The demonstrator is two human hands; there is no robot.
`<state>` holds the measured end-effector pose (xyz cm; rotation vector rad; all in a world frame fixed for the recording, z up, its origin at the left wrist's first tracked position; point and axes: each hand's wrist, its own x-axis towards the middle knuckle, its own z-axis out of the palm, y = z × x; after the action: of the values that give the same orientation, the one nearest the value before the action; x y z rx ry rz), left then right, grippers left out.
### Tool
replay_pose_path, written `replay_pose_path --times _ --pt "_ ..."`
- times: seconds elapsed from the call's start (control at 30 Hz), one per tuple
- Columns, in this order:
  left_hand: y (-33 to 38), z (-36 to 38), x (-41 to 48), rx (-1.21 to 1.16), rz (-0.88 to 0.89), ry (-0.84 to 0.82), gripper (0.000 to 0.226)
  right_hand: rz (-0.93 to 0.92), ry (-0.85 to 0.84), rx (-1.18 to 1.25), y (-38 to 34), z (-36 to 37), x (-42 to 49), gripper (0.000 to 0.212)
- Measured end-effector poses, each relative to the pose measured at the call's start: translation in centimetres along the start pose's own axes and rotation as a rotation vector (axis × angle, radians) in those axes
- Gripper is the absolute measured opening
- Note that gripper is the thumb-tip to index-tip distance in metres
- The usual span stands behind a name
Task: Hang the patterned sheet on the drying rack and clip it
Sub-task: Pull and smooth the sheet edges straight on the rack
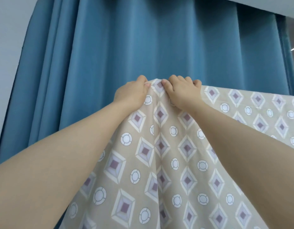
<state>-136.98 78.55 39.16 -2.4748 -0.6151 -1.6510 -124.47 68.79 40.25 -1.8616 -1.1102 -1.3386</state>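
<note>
Position of the work item: the patterned sheet (159,162) is raised to the upper middle of the view. It is beige with a print of diamonds and white circles. Its top edge runs from the centre out to the right border, falling slightly toward the right. From that edge the cloth hangs down toward the camera in long soft folds and fills the lower centre and right of the view. Whatever carries the top edge is covered by the cloth and cannot be identified.

Left hand (131,93): placed at the left end of the top edge. The fingers (141,79) curl over the edge and the thumb presses the near face, so the hand grips the cloth.

Right hand (182,91): just beside the left hand, the two thumbs near each other. Its fingers (180,79) hook over the same edge and grip it. A bunched ridge of cloth stands between the two hands.

Both forearms reach up from the lower corners.

Background: a blue pleated curtain (143,38) hangs behind the sheet. A pale wall (6,38) shows at the left.
</note>
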Motion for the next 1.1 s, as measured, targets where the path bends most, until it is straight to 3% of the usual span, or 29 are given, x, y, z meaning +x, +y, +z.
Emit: replay_pose_path --times 0.23,0.43,0.53,0.63,0.73,0.83,0.97,1.1 --pt "-0.2 -0.1 -0.6 -0.148 0.003 -0.071 0.044 -0.132 -0.055 -0.056 2.2 -0.5 0.3 0.056" --pt "0.1 -0.1 -0.2 -0.15 -0.015 -0.059 0.04 -0.18 -0.031 -0.073 2.6 -0.8 0.5 0.037" --pt "-0.3 0.0 -0.8 -0.1 -0.058 -0.051 0.052 -0.174 -0.048 -0.06 3.2 -0.5 0.0 0.048" --pt "-0.6 0.7 -2.2 0.043 -0.099 0.038 0.063 -0.147 -0.022 -0.011 4.1 -0.1 -2.1 0.067" --pt "-0.5 2.5 -4.7 0.191 -0.072 0.2 0.062 -0.062 0.048 0.137 4.7 0.7 -5.6 0.059" --pt "-0.3 4.7 -7.9 0.279 0.07 0.293 0.045 -0.01 0.012 0.244 5.2 2.4 -9.9 0.052" --pt "1.0 7.0 -13.9 0.274 0.246 0.247 0.03 0.034 -0.019 0.361 5.7 4.1 -16.3 0.042" --pt "3.0 9.5 -21.9 0.151 0.286 0.041 0.027 0.094 -0.121 0.421 6.0 4.4 -23.5 0.041"
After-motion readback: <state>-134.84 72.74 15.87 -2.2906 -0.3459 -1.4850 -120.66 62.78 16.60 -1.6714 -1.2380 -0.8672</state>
